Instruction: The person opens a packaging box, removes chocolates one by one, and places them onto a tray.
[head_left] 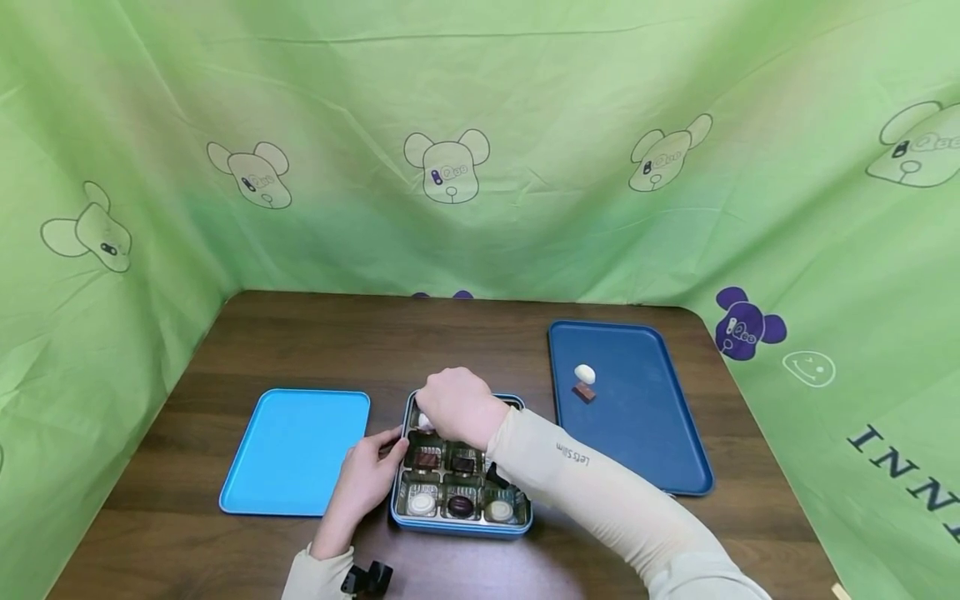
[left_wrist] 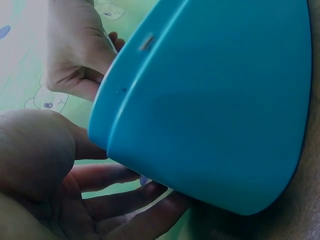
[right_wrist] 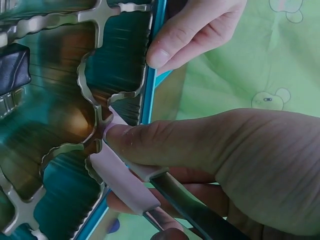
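A blue box (head_left: 461, 530) with a metallic divided insert sits on the table, holding several sweets in its compartments. Among them are a white round one (head_left: 422, 503), a dark round one (head_left: 460, 506) and a brown one (head_left: 427, 457). My right hand (head_left: 459, 407) is over the box's far row, hiding part of it. In the right wrist view it grips metal tongs (right_wrist: 127, 182) with pale pink ends; whether they hold a sweet cannot be made out. My left hand (head_left: 366, 473) touches the box's left side, fingers fairly straight, thumb (right_wrist: 161, 56) at the rim.
A light blue tray (head_left: 300, 450) lies left of the box. On the right is a dark blue tray (head_left: 630, 433) bearing a white egg-shaped sweet (head_left: 584, 374) and a brown block (head_left: 583, 392). A green printed cloth (head_left: 450, 242) stands around the wooden table (head_left: 360, 333).
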